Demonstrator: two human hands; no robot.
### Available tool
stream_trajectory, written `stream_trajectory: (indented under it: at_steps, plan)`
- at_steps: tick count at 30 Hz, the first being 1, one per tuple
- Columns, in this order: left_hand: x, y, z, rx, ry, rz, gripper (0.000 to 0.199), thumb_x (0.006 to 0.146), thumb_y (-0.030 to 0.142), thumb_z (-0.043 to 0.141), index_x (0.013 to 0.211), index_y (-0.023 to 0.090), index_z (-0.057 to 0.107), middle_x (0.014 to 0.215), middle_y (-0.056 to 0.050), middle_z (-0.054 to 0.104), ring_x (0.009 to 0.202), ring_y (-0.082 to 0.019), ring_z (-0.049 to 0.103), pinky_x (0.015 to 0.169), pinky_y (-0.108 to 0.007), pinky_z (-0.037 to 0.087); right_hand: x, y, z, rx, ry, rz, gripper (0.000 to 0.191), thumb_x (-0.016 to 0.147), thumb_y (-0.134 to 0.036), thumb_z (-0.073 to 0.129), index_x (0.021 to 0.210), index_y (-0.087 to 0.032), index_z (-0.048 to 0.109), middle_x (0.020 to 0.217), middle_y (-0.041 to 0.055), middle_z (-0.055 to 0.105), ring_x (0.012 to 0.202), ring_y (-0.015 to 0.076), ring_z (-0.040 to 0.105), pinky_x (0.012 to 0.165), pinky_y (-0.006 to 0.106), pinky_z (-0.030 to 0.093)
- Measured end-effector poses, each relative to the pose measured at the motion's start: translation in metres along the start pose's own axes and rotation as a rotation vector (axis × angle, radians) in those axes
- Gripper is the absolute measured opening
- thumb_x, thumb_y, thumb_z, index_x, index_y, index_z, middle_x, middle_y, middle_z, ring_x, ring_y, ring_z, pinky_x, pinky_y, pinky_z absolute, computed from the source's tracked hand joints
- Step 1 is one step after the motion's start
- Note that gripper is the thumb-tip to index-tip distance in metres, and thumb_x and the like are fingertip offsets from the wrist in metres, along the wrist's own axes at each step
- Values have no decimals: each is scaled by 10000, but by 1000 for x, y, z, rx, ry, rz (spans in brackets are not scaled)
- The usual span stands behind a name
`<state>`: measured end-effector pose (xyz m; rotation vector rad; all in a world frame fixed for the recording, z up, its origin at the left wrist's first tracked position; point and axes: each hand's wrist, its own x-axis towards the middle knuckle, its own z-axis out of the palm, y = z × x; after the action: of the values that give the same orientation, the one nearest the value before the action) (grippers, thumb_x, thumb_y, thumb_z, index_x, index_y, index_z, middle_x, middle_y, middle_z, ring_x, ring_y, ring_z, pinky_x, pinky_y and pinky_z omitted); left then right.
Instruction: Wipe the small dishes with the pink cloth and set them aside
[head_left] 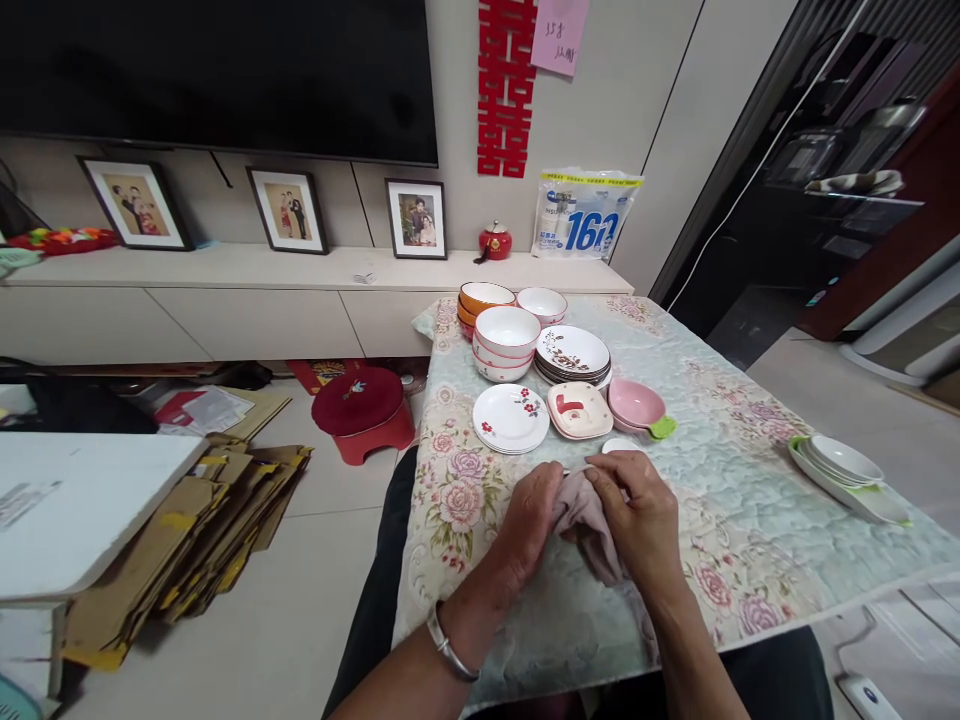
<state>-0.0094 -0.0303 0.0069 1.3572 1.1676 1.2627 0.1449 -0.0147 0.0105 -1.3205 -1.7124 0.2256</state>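
Observation:
A greyish-pink cloth (589,515) is bunched between my two hands, above the near part of the table. My left hand (531,515) presses against the cloth's left side with its fingers curled. On the other side my right hand (636,505) is closed, thumb and fingers pinching the folds. A thin pale edge shows at the top of the cloth; what it belongs to is hidden. Just beyond my hands lies a small white dish (621,445), partly covered by my right hand. Flat white plates with red flowers (511,418) and square cream dishes (579,410) sit close by.
Stacked white bowls (507,345), orange bowls (486,297), brown-patterned plates (573,352) and pink bowls (636,403) stand farther back. Green-edged dishes (847,470) lie at the right edge of the flowered tablecloth (461,505). A red stool (364,410) and flattened cardboard (187,540) are left.

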Motion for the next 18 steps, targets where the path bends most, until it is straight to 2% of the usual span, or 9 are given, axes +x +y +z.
stream_trajectory:
  at_steps: [4,8,10,12,16,18]
  plan:
    - [-1,8,-1,-18,10,-30,215,879,395,501,752,249,596,772,-57,645,874,-234,592,787,-346,506,0,-6,3,57,-116,-172,206,935,-176,530,1077,-202,676,1014,78,647,948,202,620,825,343,504]
    - [5,9,2,-19,-48,-104,309,912,379,433,649,237,512,637,-16,537,686,-190,516,689,-322,486,-2,-2,6,56,-148,-201,238,920,-153,537,1126,-203,647,1012,79,658,973,220,606,827,363,506]
    - [7,9,5,-19,-84,-116,308,912,356,426,635,232,479,626,1,499,650,-174,479,678,-314,472,-4,1,8,53,-157,-182,202,928,-160,528,1078,-202,657,992,76,665,962,219,605,823,362,505]
    - [7,9,7,-41,-64,-149,306,919,357,413,643,232,460,628,8,481,651,-171,473,671,-306,464,-7,3,11,44,-154,-146,180,932,-172,527,1045,-198,663,978,75,672,955,221,606,827,362,501]
    - [3,9,10,-106,86,-274,278,925,407,424,703,241,445,642,17,466,652,-172,486,633,-292,449,-13,5,20,22,-151,-15,180,914,-209,550,1049,-192,668,923,63,681,863,215,625,765,345,504]
    - [2,8,13,-125,146,-294,255,928,406,421,731,243,424,653,28,446,628,-164,472,617,-292,433,-16,6,23,24,-167,55,171,906,-230,565,1033,-189,672,895,54,686,812,208,632,723,329,502]
